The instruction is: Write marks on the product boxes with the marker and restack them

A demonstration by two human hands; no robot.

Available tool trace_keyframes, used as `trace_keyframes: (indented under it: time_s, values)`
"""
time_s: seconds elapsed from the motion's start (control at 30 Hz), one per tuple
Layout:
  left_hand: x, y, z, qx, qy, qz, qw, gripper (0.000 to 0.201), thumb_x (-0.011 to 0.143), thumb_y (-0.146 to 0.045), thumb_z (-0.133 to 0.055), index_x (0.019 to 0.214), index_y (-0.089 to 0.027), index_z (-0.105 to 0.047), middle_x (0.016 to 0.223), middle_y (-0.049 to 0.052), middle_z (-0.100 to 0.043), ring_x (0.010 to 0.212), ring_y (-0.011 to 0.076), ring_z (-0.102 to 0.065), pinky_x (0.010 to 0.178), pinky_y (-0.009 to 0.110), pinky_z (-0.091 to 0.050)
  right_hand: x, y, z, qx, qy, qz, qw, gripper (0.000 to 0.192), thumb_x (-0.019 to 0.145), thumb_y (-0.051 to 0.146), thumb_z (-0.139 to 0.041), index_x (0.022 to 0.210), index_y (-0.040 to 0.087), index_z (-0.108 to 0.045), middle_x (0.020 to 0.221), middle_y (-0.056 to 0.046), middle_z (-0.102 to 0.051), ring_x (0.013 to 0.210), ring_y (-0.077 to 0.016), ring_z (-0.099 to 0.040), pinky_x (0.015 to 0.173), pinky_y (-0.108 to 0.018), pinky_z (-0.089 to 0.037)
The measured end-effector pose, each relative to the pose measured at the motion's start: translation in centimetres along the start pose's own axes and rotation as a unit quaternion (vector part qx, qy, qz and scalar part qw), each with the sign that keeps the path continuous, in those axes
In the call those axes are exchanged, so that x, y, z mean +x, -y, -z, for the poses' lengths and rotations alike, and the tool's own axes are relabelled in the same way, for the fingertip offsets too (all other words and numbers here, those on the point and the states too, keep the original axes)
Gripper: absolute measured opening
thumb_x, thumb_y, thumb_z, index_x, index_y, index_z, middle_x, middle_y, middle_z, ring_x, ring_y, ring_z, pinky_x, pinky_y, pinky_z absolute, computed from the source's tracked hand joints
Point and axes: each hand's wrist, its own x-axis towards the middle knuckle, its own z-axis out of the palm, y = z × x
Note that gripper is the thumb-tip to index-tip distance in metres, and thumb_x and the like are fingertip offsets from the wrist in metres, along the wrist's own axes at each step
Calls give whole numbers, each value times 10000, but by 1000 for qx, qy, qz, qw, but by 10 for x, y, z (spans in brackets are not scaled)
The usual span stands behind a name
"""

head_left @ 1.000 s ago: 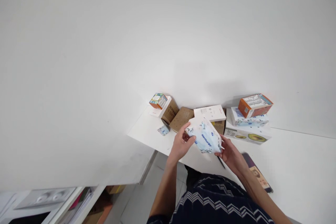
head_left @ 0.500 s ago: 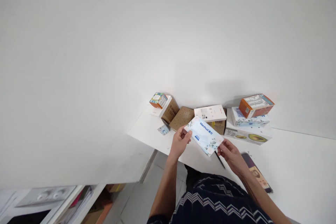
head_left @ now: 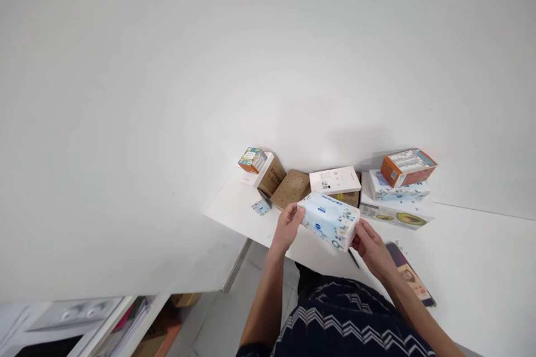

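Gripping the white, blue-flowered soft tissue pack (head_left: 330, 220) by its short ends, left hand (head_left: 287, 227) and right hand (head_left: 371, 245) hold it above the white worktop (head_left: 234, 206). Judged light, squashy, slippery-wrapped; end grips suit.

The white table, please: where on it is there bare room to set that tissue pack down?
Bare table lies right of the phone, below the avocado box. A smaller patch sits left of the left hand. Along the wall, stacked boxes crowd it.
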Motion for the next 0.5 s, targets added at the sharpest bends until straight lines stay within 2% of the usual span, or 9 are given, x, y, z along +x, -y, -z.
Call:
trace_keyframes:
  time_s: [0.1, 0.33, 0.4, 0.5]
  values:
    - [0, 4, 0, -1, -3, 16, 1000, 434, 832, -541, -577, 1060, -181, -661, 912, 46, -677, 837, 161, -595, 744, 267, -463, -1, 4, -2, 15, 0, -8, 1000, 328, 745, 509, -715, 975, 277, -681, 833, -5, -699, 660, -153, -592, 557, -261, -486]
    - [-1, 0, -2, -16, 10, 20, 1000, 504, 830, -550, -578, 1194, -207, -640, 1103, 77, -687, 1022, 221, -618, 862, 335, -498, 0, 8, 0, 49, 10, -21, 999, 254, 782, 437, -703, 930, 233, -673, 680, -2, -642, 571, -144, -548, 519, -268, -479]
    - [-1, -1, -3, -30, 18, 9, 999, 546, 818, -535, -605, 1262, -218, -589, 1199, 88, -653, 1067, 229, -608, 906, 352, -491, 1, 8, 1, 61, 11, -28, 998, 247, 779, 429, -710, 907, 222, -670, 694, -8, -651, 572, -135, -548, 524, -263, -477]
    - [-1, 3, -3, -44, 41, -2, 998, 706, 799, -490, -655, 1407, -222, -416, 1288, 119, -586, 1117, 240, -585, 940, 381, -480, 0, 10, 1, 73, 10, -37, 997, 258, 758, 418, -735, 898, 213, -666, 739, -18, -667, 585, -129, -556, 534, -262, -474]
